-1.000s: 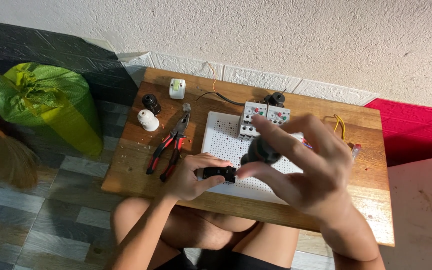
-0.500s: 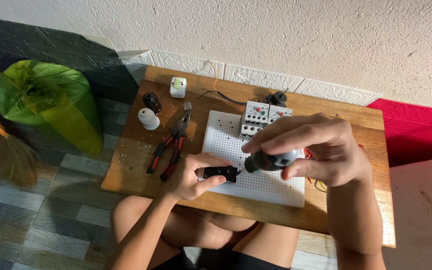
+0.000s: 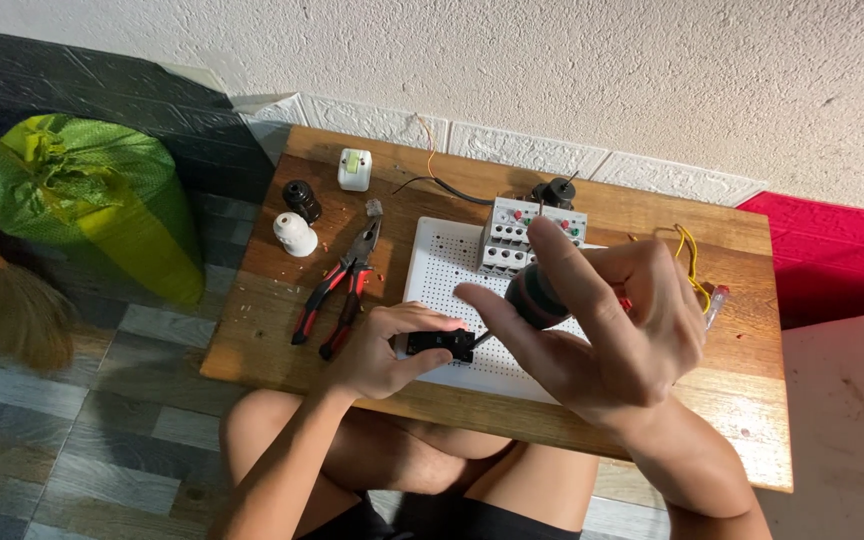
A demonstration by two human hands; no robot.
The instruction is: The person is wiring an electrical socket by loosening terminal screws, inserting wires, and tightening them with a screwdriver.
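Raising my right hand (image 3: 612, 330), its grip closed round the screwdriver (image 3: 537, 297), higher than before.
Left hand (image 3: 382, 350) pinches the black part (image 3: 439, 345) near the perforated board (image 3: 452, 270)'s front edge; bare table (image 3: 732, 380) lies rightward.

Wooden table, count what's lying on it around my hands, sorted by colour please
White: 4, perforated board, contactor block, small switch box, round lamp holder
Black: 2, round holder, socket by the wall
Red and black: 1, pliers
Total: 7
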